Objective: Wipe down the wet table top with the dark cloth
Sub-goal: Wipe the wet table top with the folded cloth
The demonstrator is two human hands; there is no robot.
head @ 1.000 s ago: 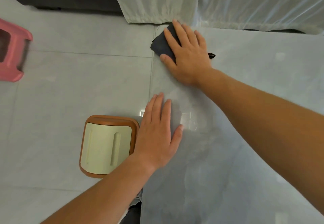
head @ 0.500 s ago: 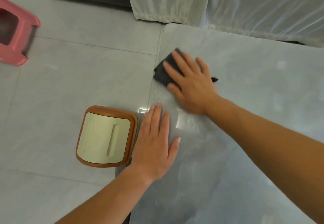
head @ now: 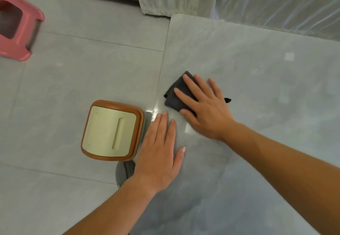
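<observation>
My right hand (head: 207, 109) presses flat on the cloth (head: 176, 95), now pulled back from the counter's (head: 257, 65) 12 o'clock corner. My left hand (head: 160, 152) rests flat at the cloth's 7 o'clock. The left edge is probably wiped.

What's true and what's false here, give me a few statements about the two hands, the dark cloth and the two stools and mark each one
1. The right hand presses with straight fingers on the dark folded cloth, which lies on the grey stone-look table top. True.
2. The left hand grips one corner of the cloth. False: it lies flat on the bare table top near its left edge, apart from the cloth.
3. The square stool with a cream seat and brown rim stands on the table top. False: it stands on the tiled floor, beside the table's left edge.
4. The pink plastic stool is on the floor at the far left of the view. True.
</observation>
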